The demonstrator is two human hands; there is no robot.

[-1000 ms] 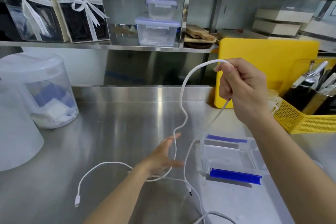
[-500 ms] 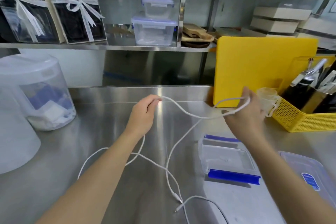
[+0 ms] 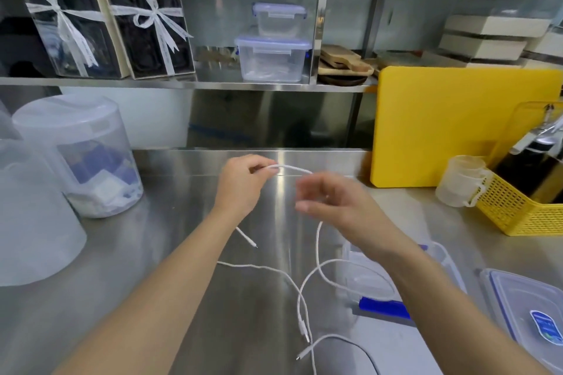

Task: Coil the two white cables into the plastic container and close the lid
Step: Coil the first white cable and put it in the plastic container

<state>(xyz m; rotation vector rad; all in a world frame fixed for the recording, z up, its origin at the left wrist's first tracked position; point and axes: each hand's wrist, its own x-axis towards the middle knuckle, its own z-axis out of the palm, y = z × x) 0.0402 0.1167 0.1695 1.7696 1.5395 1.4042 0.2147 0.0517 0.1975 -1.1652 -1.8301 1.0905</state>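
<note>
While the left hand (image 3: 243,183) pinches a white cable (image 3: 318,256) in a narrow grip above the bench (image 3: 152,253), the right hand (image 3: 341,207) hovers just right of it, blurred, so I cannot tell whether its grip holds the strand. The cable arcs between the hands, then drops near the open plastic container (image 3: 447,262); the lid (image 3: 524,307) lies farther right.

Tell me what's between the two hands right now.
In the head view, a short span of white cable arcs from the left hand to the blurred right hand; under it, bare steel counter.
</note>
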